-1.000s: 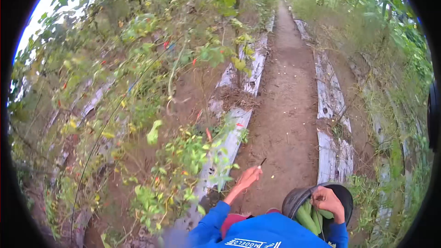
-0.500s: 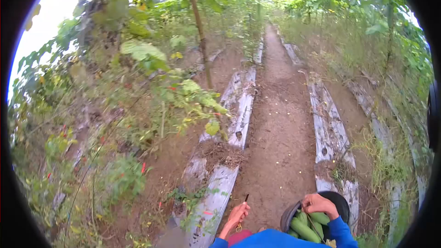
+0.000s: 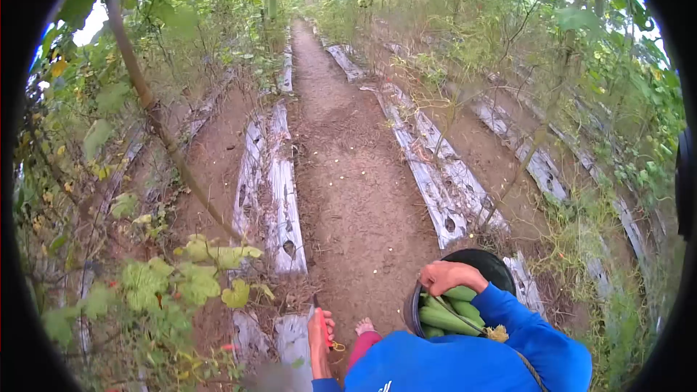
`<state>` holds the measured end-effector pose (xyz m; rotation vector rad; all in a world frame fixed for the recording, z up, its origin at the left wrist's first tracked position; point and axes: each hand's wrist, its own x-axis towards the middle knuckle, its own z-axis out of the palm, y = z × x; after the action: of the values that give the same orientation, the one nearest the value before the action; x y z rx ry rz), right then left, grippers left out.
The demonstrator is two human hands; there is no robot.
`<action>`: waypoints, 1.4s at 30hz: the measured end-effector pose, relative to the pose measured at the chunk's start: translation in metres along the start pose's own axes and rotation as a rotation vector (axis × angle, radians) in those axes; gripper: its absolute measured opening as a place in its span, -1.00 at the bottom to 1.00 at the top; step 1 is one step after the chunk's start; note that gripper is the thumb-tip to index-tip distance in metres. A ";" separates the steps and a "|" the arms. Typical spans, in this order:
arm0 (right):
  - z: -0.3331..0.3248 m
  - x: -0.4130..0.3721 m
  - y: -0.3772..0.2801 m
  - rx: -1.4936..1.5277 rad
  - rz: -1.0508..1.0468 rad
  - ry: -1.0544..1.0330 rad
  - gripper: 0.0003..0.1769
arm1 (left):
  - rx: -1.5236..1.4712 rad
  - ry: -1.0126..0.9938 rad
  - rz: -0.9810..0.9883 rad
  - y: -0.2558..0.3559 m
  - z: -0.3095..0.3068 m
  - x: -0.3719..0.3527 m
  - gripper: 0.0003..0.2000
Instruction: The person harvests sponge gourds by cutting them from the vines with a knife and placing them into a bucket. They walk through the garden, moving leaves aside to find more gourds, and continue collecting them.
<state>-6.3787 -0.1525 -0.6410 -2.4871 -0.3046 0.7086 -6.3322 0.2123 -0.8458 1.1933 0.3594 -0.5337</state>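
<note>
My left hand (image 3: pixel 319 334) is closed around a knife (image 3: pixel 320 317) with a red handle and a short dark blade pointing forward. A yellow ring hangs at the handle's end. At my right side is a black bucket (image 3: pixel 501 265) holding several long green gourds (image 3: pixel 439 316). My right hand (image 3: pixel 451 276) is over its far left part, fingers curled down onto a thin cord-like strand (image 3: pixel 465 319) that crosses the gourds. The strand runs to a frayed yellowish tuft (image 3: pixel 498 333). The fingertips are partly hidden.
A dirt path (image 3: pixel 348 210) runs ahead between strips of grey plastic mulch (image 3: pixel 287 210) with holes. A slanting wooden pole (image 3: pixel 156 112) and leafy vines stand at left. Dry vines (image 3: pixel 595 247) cover the right side. My bare foot (image 3: pixel 364 327) shows on the path.
The view has swung right, so the path and poles sit further left. Both hands keep their holds, and the bucket appears further left and higher. My foot has come into view.
</note>
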 end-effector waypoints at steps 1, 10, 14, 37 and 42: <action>-0.026 0.009 -0.003 -0.025 -0.041 0.035 -0.83 | 0.005 -0.015 0.020 0.019 0.006 0.026 -0.58; -0.143 0.120 0.039 -0.039 0.057 0.097 -0.80 | 0.152 -0.144 0.220 0.211 0.094 0.207 -0.60; -0.194 0.173 0.063 0.072 0.050 0.070 -0.83 | 0.117 -0.156 0.262 0.251 0.126 0.275 -0.60; -0.695 0.608 0.101 -0.072 -0.620 0.503 -0.62 | 1.172 0.260 1.502 0.773 0.315 0.479 -0.65; -0.811 0.669 0.041 0.083 -0.593 0.613 -0.27 | 1.311 0.384 1.747 0.895 0.356 0.518 -0.62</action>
<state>-5.3754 -0.3037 -0.3616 -2.2196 -0.7068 -0.2721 -5.4026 0.0129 -0.3057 2.2706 -0.9068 1.2185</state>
